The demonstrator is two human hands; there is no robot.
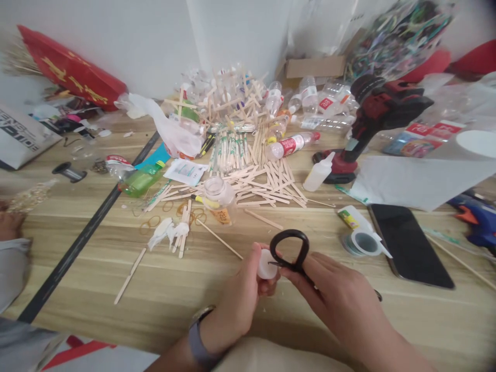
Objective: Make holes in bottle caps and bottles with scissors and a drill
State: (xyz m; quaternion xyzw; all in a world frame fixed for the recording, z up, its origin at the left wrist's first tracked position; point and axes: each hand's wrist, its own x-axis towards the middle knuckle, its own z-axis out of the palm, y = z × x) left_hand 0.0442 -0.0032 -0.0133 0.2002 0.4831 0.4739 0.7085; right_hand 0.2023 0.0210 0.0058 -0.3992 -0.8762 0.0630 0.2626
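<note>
A round white bottle cap (267,264) is pinched in the fingers of my left hand (236,299), its flat face turned up. My right hand (341,294) is closed around what look like black-handled scissors (290,234). One looped handle rises above my fingers, and a thin dark point lies at the cap's face. Whether that point pierces the cap or only touches it, I cannot tell. My right fingers cover most of the tool. Beyond my hands stands an open clear plastic jar (217,192) with an orange label.
Loose wooden sticks (267,186) and plastic bottles (290,145) crowd the back. To the right lie a phone (411,245), a tape roll (362,243), a glue bottle (318,173) and a cordless drill (372,119). Another person's hand (11,225) is at the left edge.
</note>
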